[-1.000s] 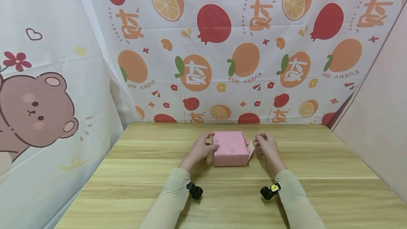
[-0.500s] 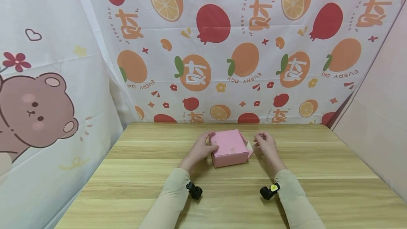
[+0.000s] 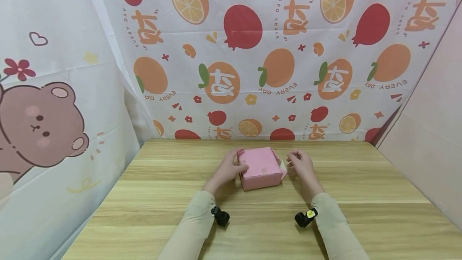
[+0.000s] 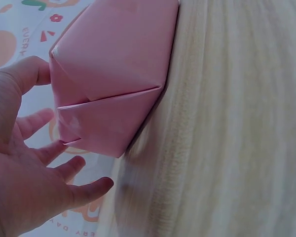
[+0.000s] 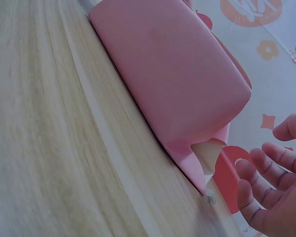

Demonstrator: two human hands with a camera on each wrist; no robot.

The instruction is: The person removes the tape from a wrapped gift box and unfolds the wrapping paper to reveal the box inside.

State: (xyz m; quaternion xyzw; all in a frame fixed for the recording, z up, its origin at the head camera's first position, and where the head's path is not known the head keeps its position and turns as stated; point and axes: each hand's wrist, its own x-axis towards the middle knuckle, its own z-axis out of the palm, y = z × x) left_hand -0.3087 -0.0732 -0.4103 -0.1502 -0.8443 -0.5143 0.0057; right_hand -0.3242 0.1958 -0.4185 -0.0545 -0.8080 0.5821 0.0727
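A box wrapped in pink paper [image 3: 258, 161] sits on the wooden table, slightly turned. My left hand [image 3: 227, 167] holds its left end, thumb on the top edge and a fingertip at the far corner. In the left wrist view that end [image 4: 106, 121] is folded down into neat creases, while the other fingers spread beside it. At the right end a loose paper flap [image 3: 284, 170] sticks out, its pale inner side [image 5: 208, 154] showing in the right wrist view. My right hand [image 3: 302, 165] hovers just right of the flap, fingers loosely bent and holding nothing.
The wood-grain table [image 3: 263, 228] stretches around the box. A fruit-print cloth [image 3: 245, 67] hangs behind it, and a bear-print cloth [image 3: 39, 131] on the left. A small clear scrap [image 5: 209, 199] lies by the flap. Black cameras are strapped to both wrists.
The box has turned a little counterclockwise and shifted slightly left with my left hand on it. My right fingers, close to the flap a second ago, now stand apart from it.
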